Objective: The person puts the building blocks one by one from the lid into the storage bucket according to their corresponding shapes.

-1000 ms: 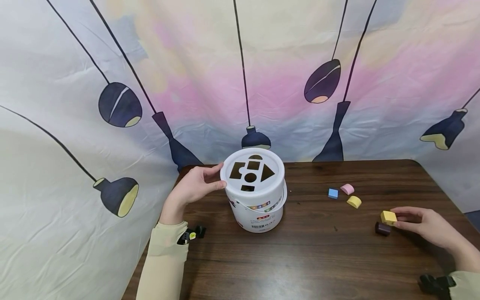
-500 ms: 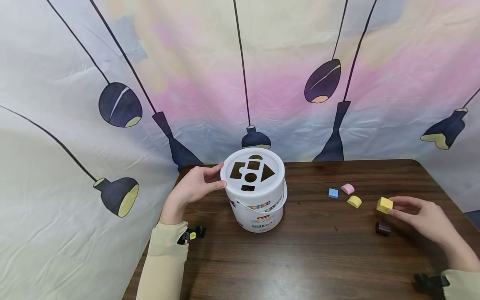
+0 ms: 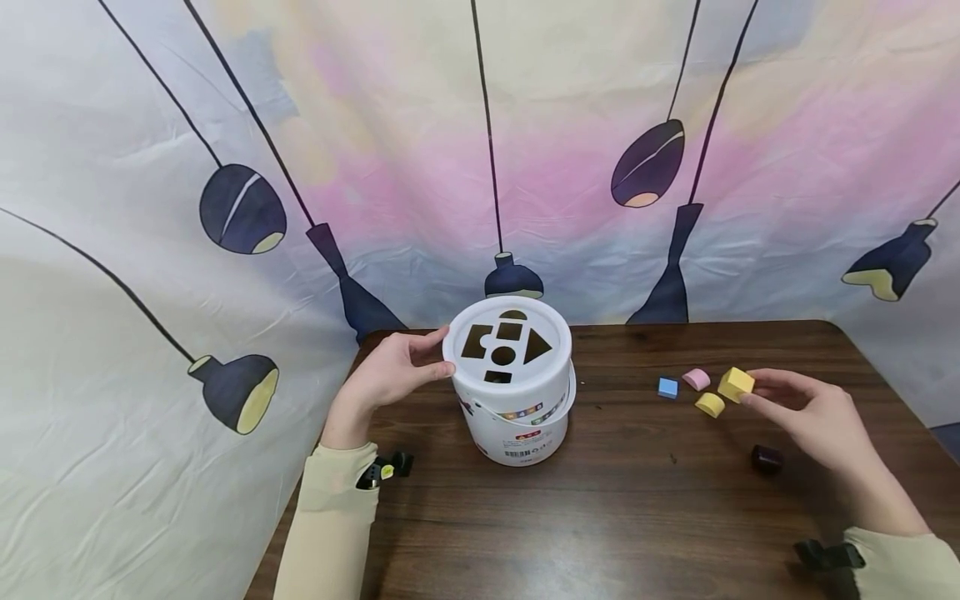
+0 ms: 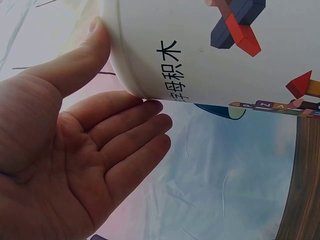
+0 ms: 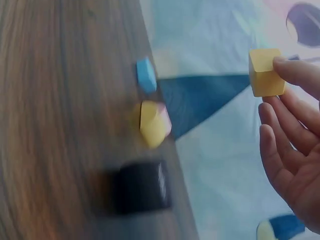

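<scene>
right hand (image 3: 813, 417) pinches the cube (image 3: 736, 384) between thumb and fingertips, other fingers loosely bent. cube is yellow, off the table (image 3: 645, 517), held up near the half-round (image 3: 709, 405), the pink block (image 3: 697, 380) and the blue block (image 3: 667, 387). left hand (image 3: 390, 367) has thumb and forefinger tips against the lid (image 3: 525, 373) rim, fingers fairly straight in the left wrist view, not wrapped round.

handling, my guess: cube light, stiff, probably painted wood, hard to break. smooth faces, maybe a bit slippery; best hold is two opposite flat faces, fingertips near one end so the other end stays free, about as now. bucket (image 3: 517, 421) looks like thin plastic, probably light enough to skid or tip if pushed up high; rim is a fair place to steady it. contents can't be told.

edges and room: lid has cut-outs with hard edges, tight for a crooked block. handle (image 3: 573, 398) sticks out on the bucket's right, could snag. wide stretch of wood between bucket and blocks, more toward the person. far table edge runs close behind the bucket, cloth (image 3: 420, 125) beyond. dark block (image 3: 767, 459) sits just left of the right forearm, easy to knock.
</scene>
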Demonstrator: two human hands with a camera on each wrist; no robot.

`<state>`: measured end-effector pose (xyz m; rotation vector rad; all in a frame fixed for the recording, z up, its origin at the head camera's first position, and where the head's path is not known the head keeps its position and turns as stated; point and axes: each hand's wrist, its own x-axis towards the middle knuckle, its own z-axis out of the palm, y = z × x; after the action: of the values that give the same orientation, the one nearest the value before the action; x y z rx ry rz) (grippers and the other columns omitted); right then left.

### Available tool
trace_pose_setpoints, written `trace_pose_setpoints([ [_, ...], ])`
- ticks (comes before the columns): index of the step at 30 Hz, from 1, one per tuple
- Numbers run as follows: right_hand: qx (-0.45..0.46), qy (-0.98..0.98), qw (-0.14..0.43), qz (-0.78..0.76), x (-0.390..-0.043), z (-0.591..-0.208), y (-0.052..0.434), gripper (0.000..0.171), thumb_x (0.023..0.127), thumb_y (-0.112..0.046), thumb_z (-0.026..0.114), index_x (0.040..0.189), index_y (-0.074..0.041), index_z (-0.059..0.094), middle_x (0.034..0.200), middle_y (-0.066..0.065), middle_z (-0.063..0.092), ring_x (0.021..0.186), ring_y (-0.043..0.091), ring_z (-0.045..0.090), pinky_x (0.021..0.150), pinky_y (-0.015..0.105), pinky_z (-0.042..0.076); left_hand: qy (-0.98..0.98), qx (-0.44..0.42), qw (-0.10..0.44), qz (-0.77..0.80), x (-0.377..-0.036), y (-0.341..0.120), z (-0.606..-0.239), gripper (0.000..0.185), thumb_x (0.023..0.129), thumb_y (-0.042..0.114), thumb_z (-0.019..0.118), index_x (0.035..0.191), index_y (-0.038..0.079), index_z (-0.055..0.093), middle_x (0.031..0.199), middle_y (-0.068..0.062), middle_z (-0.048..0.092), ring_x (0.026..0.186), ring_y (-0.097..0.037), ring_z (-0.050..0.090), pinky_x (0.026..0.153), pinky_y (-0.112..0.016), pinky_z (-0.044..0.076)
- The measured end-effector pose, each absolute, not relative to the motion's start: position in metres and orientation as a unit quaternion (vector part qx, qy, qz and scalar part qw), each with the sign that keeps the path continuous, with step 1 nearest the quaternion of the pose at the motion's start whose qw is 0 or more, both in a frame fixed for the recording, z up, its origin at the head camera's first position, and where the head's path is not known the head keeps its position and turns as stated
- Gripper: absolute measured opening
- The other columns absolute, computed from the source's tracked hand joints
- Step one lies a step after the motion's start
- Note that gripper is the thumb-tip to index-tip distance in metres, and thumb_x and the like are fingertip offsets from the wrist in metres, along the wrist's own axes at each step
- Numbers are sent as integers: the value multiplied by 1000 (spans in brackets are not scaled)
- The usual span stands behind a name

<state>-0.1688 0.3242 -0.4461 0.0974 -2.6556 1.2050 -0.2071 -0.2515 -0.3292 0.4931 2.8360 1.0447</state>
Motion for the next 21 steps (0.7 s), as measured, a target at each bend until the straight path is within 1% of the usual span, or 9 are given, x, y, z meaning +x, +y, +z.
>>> trace_pose_setpoints([
  [3,29,-896,112,429,-168,-439,310,52,95,-36,85,133,-2,72,106,-12,73,85,-8,64,66,19,54,926,159,39,340,-207,-251,-330,72,97,39,82,159,18,52,158,-5,54,123,-22,61,93,-42,46],
  [7,26,-887,120,445,-169,-431,293,52,95,-37,85,133,-5,72,104,-13,73,86,-5,65,67,17,54,927,159,39,339,-207,-251,-330,73,97,41,82,159,18,52,156,-7,56,101,-21,62,87,-41,45],
  [8,28,-886,126,446,-169,-430,289,51,94,-36,86,132,-5,73,104,-11,74,85,-4,66,67,17,54,926,160,41,338,-207,-252,-330,73,97,41,82,159,18,52,151,-10,62,90,-21,60,84,-40,45],
  [10,33,-883,134,449,-171,-427,281,50,94,-35,86,132,-5,74,104,-9,75,86,-3,66,68,16,53,926,160,42,339,-207,-252,-330,73,97,41,82,159,18,52,148,-12,64,73,-20,50,81,-40,44],
  [13,40,-875,141,462,-173,-421,268,49,94,-34,86,132,-7,74,105,-9,76,87,-1,67,69,15,53,926,160,44,340,-207,-252,-329,73,97,41,82,159,17,52,146,-13,65,60,-19,35,78,-39,44],
  [14,44,-871,141,468,-173,-419,263,48,94,-34,86,133,-7,74,105,-9,75,88,0,67,70,15,53,926,160,44,340,-207,-252,-329,73,97,41,82,159,17,51,147,-13,65,60,-19,35,77,-39,44],
  [17,57,-856,143,493,-175,-413,247,45,96,-31,85,132,-8,74,104,-13,75,89,2,69,71,16,54,926,160,42,339,-207,-252,-329,73,96,41,82,159,18,52,154,-10,58,65,-20,41,80,-40,44],
  [19,74,-845,147,508,-176,-408,235,42,97,-27,84,132,-7,75,104,-13,75,89,4,69,72,17,54,926,162,39,337,-207,-252,-329,73,96,41,82,158,17,52,156,-9,56,77,-20,52,83,-40,45],
  [21,89,-834,151,524,-177,-402,223,40,96,-24,84,131,-7,75,104,-11,76,90,6,70,72,18,54,927,163,38,336,-207,-252,-329,72,96,41,82,158,17,53,156,-8,56,85,-22,56,85,-40,45],
])
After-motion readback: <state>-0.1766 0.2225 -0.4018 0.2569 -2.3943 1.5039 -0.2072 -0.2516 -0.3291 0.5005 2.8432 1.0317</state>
